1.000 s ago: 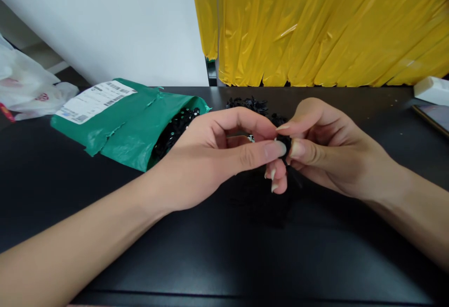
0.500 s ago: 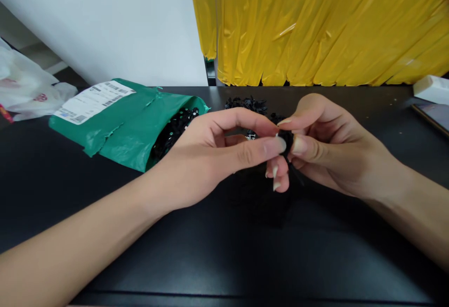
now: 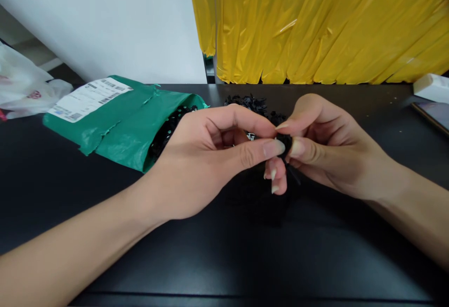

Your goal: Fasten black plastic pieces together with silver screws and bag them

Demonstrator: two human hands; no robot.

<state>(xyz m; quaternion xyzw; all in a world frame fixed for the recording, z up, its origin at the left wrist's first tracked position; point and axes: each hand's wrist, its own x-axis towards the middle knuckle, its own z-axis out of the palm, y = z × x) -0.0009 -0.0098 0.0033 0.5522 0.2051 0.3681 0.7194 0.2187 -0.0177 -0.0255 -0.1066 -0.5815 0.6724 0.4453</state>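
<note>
A small black piece (image 3: 285, 144) is pinched between my two hands, above the dark table; fingers cover most of it, so its exact kind does not show. My left hand (image 3: 217, 152) grips it from the left with thumb and forefinger. From the right, my right hand (image 3: 326, 150) holds its other side between thumb and fingers. Behind the hands lies a pile of small black parts (image 3: 247, 103), partly hidden. Between the left fingers a little silvery bit (image 3: 250, 136) shows on the table.
To the left lies a torn-open green mailing bag (image 3: 122, 127) with a white label, full of black, shiny round pieces (image 3: 168, 129). A whitish plastic bag (image 3: 28, 84) is at the far left. A white box (image 3: 433, 88) and a phone-like slab (image 3: 433, 113) sit at the right edge. Yellow plastic sheeting (image 3: 315, 26) hangs behind.
Both hands keep their pinch on the small black piece, almost unmoved. The view has shifted slightly, so the green bag sits a little further left.
</note>
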